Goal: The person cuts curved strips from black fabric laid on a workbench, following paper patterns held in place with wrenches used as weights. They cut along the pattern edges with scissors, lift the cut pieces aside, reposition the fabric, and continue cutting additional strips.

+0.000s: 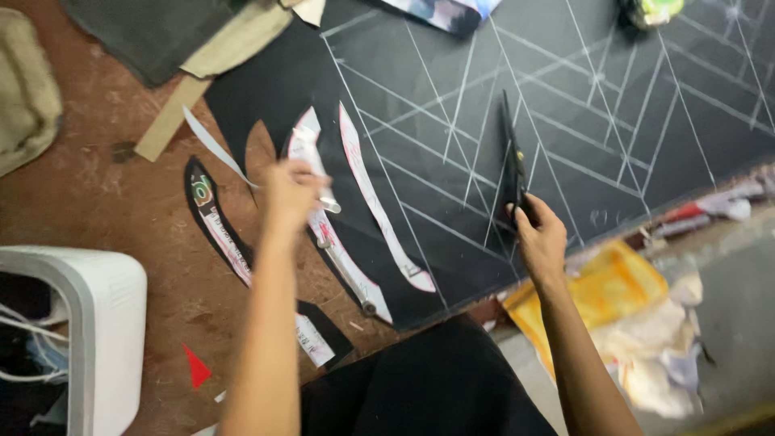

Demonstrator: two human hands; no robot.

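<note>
Left hand [289, 194] is pinching a curved paper pattern piece [335, 242] down on the black sheet [565, 137], right hand [539, 234] clamped around black scissors [510, 165] standing on that chalk-lined sheet.

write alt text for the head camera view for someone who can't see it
Seen from above, a person's right hand holds black scissors on black fabric marked with white chalk lines, while the left hand lifts a curved paper pattern piece. More curved pieces lie on the brown table.
</note>
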